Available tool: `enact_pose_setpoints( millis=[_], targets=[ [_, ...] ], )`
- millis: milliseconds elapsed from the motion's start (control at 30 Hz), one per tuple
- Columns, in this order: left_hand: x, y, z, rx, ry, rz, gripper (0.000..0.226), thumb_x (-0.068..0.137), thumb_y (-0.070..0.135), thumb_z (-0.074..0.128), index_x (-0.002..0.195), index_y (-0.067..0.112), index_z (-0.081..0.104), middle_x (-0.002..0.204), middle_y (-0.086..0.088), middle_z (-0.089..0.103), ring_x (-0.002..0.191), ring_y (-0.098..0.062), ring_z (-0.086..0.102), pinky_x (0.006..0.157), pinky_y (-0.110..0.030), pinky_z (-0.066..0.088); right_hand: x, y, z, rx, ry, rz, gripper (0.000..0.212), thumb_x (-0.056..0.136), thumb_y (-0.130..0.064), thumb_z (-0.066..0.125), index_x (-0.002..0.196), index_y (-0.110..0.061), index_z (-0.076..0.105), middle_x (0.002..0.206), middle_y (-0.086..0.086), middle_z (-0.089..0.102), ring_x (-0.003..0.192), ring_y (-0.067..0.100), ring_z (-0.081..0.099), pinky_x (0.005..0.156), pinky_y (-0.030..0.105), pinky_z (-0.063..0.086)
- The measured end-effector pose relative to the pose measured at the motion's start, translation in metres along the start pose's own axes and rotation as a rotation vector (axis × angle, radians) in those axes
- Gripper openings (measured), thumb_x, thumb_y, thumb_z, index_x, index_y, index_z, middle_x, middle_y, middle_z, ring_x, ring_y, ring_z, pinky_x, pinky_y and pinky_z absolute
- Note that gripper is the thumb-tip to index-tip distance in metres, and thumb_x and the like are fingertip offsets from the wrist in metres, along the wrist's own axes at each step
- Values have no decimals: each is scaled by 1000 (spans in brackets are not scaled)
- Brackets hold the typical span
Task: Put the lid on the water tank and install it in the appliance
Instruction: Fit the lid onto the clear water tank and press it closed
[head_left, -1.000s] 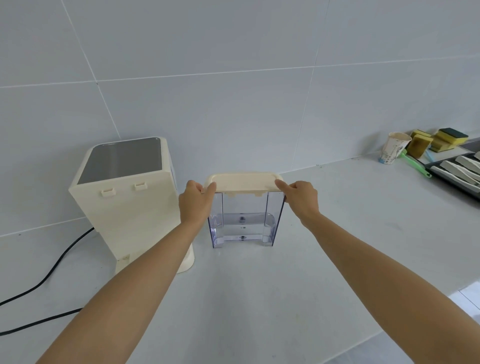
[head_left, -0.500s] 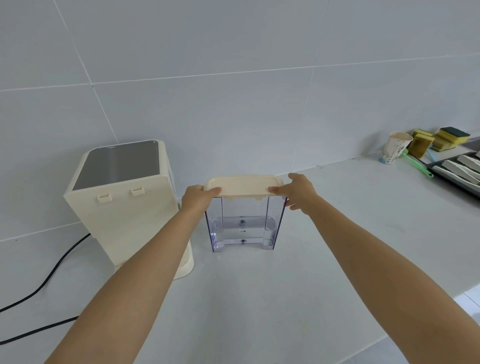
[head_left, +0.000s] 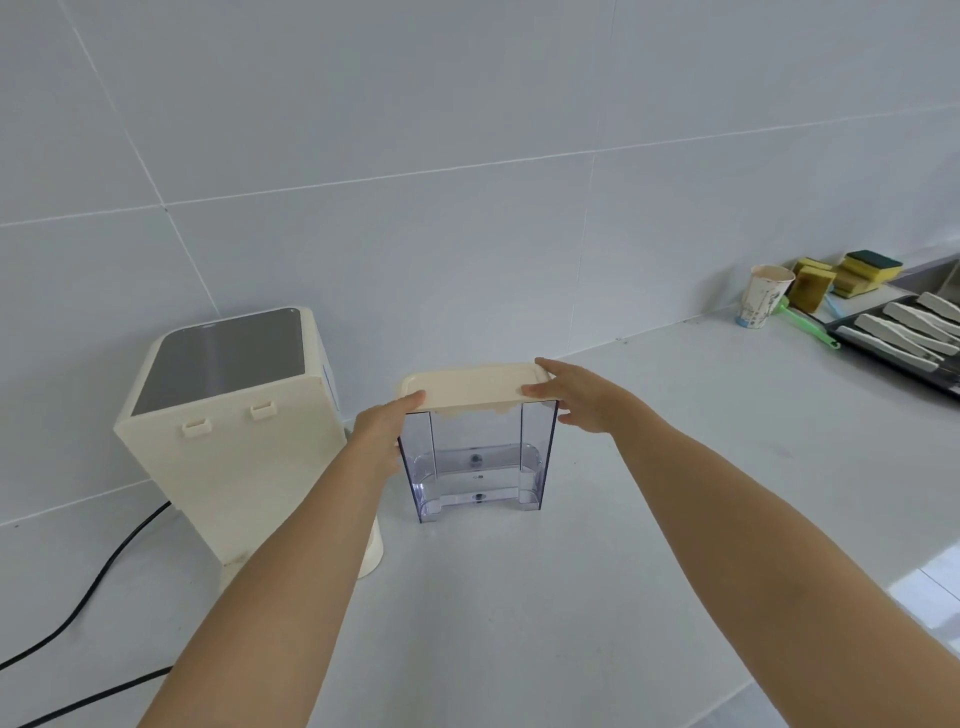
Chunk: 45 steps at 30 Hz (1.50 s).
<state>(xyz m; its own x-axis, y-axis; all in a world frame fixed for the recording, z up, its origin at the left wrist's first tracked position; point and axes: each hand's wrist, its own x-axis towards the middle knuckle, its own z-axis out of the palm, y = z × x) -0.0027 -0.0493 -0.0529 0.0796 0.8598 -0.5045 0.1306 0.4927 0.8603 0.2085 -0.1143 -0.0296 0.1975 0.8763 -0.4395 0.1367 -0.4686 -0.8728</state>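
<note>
A clear plastic water tank (head_left: 475, 462) stands upright on the white counter, empty. A cream lid (head_left: 470, 387) lies on top of it. My left hand (head_left: 384, 431) grips the tank's left side with the thumb on the lid's left end. My right hand (head_left: 576, 395) rests on the lid's right end, fingers flat over its top and thumb on its front edge. The cream appliance (head_left: 234, 421), with a dark glossy top and two small clips on its near face, stands just left of the tank.
Black power cables (head_left: 98, 577) run across the counter (head_left: 519, 597) at the left. At the far right are a paper cup (head_left: 763, 301), yellow sponges (head_left: 852, 273), a green-handled tool (head_left: 808, 325) and a dark tray (head_left: 852, 340) holding several white pieces. A tiled wall stands behind.
My right hand has slid from the tank's right side up onto the lid's right end. My left hand has dropped slightly along the tank's left side. The lid sits lower on the tank.
</note>
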Motion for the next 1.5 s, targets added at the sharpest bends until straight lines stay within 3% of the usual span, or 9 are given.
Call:
enact_pose_setpoints(
  millis=[133, 367, 567, 700, 833, 1167, 1300, 1367, 1500],
  targets=[
    [2, -9, 8, -61, 65, -26, 69, 78, 42, 64, 133, 8, 42, 138, -11, 45, 126, -31, 42, 103, -40, 35, 0, 1, 1, 60, -66, 13, 67, 73, -20, 67, 135, -24, 44, 129, 1, 40, 116, 22, 32, 114, 44, 17],
    [9, -8, 11, -140, 45, -38, 68, 82, 37, 61, 138, 10, 33, 146, -8, 36, 132, -30, 34, 107, -38, 30, 3, -3, 2, 11, -48, 42, 58, 83, -15, 61, 137, -17, 41, 126, 3, 41, 112, 22, 37, 112, 41, 24],
    [16, -2, 6, -76, -4, -26, 62, 83, 37, 59, 134, 8, 39, 129, -10, 42, 112, -27, 42, 98, -34, 35, 2, 1, -2, -84, -29, 47, 55, 82, -17, 64, 133, -12, 43, 122, 4, 45, 108, 22, 44, 105, 38, 33],
    [21, 2, 12, -62, -6, -5, 58, 84, 35, 58, 131, 6, 42, 119, -10, 44, 107, -27, 44, 96, -34, 38, -2, 3, -7, -146, -28, 59, 41, 78, -19, 68, 113, -11, 48, 115, 6, 49, 99, 24, 48, 102, 36, 37],
    [27, 2, 19, -77, -9, 25, 65, 84, 36, 57, 138, 8, 34, 146, -8, 35, 132, -30, 35, 109, -41, 31, -11, 6, -7, -251, -23, 57, 37, 78, -22, 68, 106, -10, 48, 111, 9, 54, 102, 29, 55, 105, 40, 39],
    [29, 16, 35, 113, -294, 17, 55, 91, 39, 47, 137, 14, 33, 150, -5, 30, 140, -21, 25, 113, -38, 23, -38, -3, 7, -468, -60, 155, 56, 77, -34, 69, 117, 3, 57, 90, 14, 64, 82, 25, 64, 79, 35, 54],
    [31, 23, 45, 212, -355, 23, 50, 89, 43, 46, 130, 15, 44, 138, -5, 45, 129, -23, 42, 111, -37, 28, -45, -4, 17, -435, -95, 215, 60, 78, -34, 68, 121, 6, 53, 88, 15, 63, 74, 24, 63, 77, 34, 54],
    [36, 24, 50, 255, -384, 16, 36, 88, 47, 45, 105, 18, 56, 107, -5, 52, 97, -21, 54, 106, -37, 36, -48, -4, 24, -426, -102, 231, 63, 79, -35, 67, 125, 6, 50, 98, 18, 61, 82, 28, 63, 79, 35, 53],
    [30, 29, 54, 312, -449, 4, 32, 91, 44, 40, 89, 17, 56, 101, -7, 53, 89, -21, 52, 76, -31, 49, -50, -1, 37, -384, -124, 240, 70, 80, -41, 64, 131, 3, 44, 105, 19, 58, 89, 30, 60, 78, 34, 52]
  ],
)
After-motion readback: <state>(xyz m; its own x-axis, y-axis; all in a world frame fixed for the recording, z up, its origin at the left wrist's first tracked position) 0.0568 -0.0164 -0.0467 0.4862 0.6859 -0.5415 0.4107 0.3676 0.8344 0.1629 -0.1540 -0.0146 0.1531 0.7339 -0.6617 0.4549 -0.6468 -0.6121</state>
